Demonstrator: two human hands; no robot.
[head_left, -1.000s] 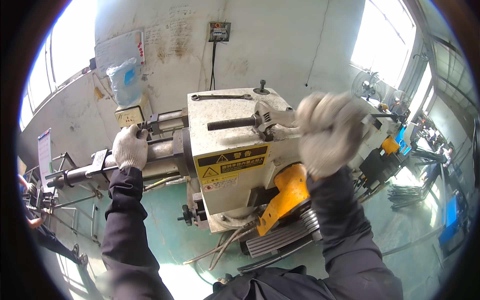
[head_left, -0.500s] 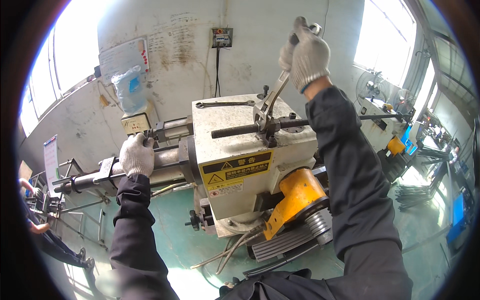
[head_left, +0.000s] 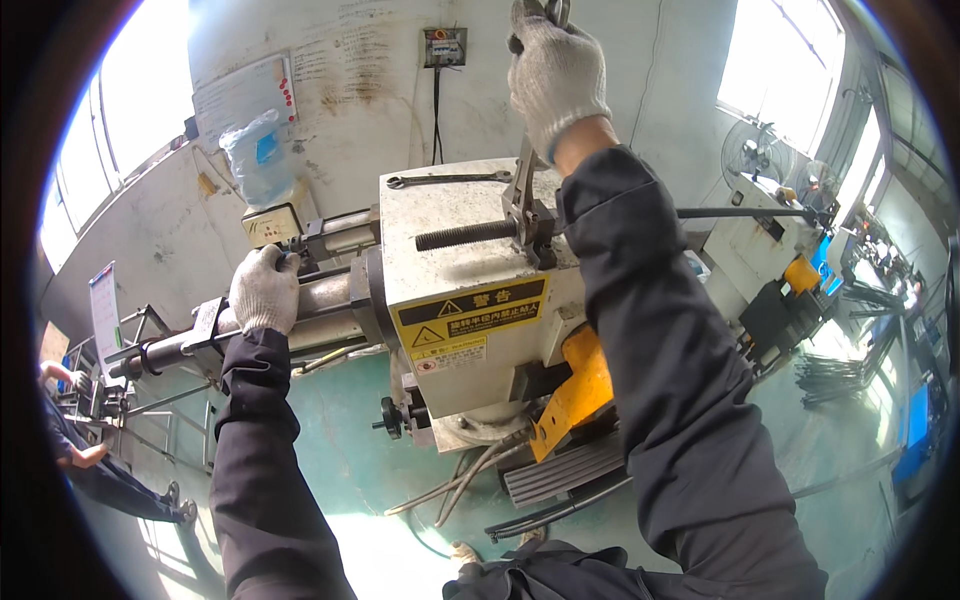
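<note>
Head view: right hand [head_left: 556, 75] grip around lever [head_left: 522, 185]; left hand [head_left: 265, 290] grip on steel bar [head_left: 180, 345]; yellow warning label [head_left: 468, 312] on machine front.

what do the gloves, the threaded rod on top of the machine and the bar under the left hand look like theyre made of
Gloves, on the left hand and right hand: whitish knitted fabric, probably cotton, with a visible weave. Threaded rod: dark, dull metal, likely steel, with fine ridged threads. Bar: smooth grey metal with a soft sheen, likely steel.

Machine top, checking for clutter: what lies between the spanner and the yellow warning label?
A dark threaded rod lies between the spanner and yellow warning label, per the head view.
</note>
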